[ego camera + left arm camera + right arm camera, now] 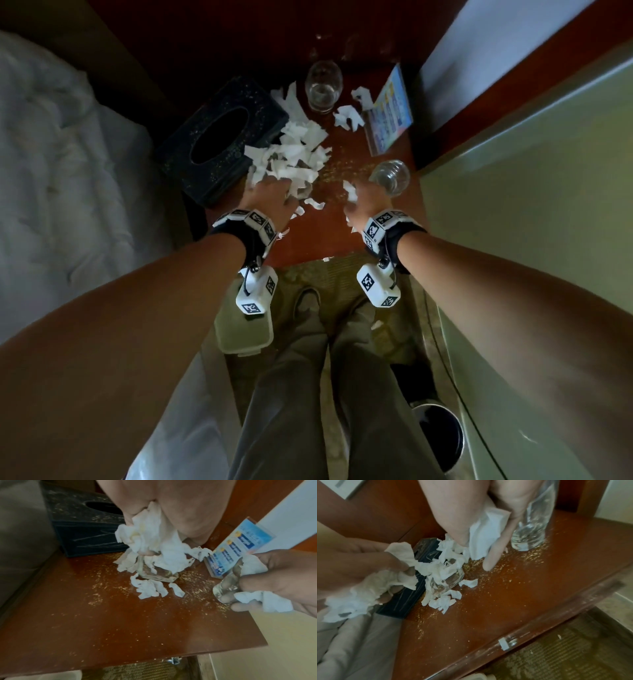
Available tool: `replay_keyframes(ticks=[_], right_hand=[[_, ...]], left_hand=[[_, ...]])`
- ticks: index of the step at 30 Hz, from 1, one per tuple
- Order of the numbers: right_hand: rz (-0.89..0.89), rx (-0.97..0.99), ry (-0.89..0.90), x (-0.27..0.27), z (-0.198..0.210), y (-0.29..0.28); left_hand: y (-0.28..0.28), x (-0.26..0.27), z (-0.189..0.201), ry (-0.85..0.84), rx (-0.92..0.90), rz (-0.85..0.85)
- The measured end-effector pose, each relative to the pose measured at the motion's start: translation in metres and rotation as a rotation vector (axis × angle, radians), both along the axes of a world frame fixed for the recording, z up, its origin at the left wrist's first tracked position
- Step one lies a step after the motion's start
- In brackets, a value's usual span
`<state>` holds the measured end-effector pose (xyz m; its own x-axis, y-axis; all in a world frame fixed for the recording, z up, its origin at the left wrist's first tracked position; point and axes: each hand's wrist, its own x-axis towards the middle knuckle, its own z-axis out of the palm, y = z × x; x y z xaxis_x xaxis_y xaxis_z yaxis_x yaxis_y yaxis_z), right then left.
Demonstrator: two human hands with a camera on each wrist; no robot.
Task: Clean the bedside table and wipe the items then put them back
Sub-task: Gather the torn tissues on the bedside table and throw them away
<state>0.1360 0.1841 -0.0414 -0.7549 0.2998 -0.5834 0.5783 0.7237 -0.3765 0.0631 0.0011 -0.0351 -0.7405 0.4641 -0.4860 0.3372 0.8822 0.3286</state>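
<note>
The reddish-brown bedside table (pixel 318 222) fills the centre of the head view, dusted with pale crumbs and heaped at its upper middle with torn white tissue scraps (pixel 294 157). A black tissue box (pixel 219 140) sits upper left, a clear drinking glass (pixel 323 89) stands upright at the top, a blue printed card (pixel 390 113) leans upper right, and a clear bottle (pixel 390 176) stands at the right edge.

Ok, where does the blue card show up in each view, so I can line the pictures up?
Head: the blue card is at the far right of the table top, next to the wall.
Left wrist: it is right of centre in the upper half.
Right wrist: it is not in this picture.
Shared landmark: the black tissue box shows in all three views.
</note>
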Motion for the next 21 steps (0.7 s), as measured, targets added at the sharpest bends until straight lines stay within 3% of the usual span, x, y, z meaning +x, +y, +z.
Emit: replay_keyframes(ticks=[11, 21], right_hand=[[-0.087, 0.06, 0.028, 0.115, 0.027, 0.042], [-0.264, 0.08, -0.006, 0.305, 0.019, 0.057]], left_hand=[[0.083, 0.068, 0.012, -0.013, 0.081, -0.347], [0.13, 0.228, 0.016, 0.006, 0.084, -0.592]])
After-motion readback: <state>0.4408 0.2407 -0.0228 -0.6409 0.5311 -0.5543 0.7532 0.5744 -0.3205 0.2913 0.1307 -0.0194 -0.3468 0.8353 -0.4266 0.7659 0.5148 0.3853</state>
